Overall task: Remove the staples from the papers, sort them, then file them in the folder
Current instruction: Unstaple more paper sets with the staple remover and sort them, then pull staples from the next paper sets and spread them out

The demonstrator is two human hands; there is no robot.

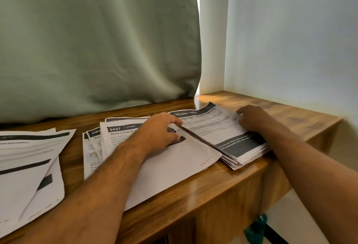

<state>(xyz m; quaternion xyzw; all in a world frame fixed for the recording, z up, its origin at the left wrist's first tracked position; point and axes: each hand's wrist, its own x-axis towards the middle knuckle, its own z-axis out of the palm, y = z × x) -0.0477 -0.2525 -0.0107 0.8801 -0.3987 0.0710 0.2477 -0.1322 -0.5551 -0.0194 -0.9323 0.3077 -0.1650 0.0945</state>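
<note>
Several thin, floppy papers (pixel 222 133) stacked at table (pixel 242 181) right edge; right hand (pixel 251 117) fingers curled onto top sheet, left hand (pixel 160 133) pinching stack's near edge. Best gripped by edges; probably slippery.

The left hand (pixel 157 133) rests on the middle paper pile (pixel 174 166) and grips a small dark tool (pixel 175 141). The right hand (pixel 253 117) presses the right-hand stack (pixel 219 133). A third pile (pixel 25 166) lies left on the wooden table (pixel 213 189), before a green curtain (pixel 96 40).
</note>
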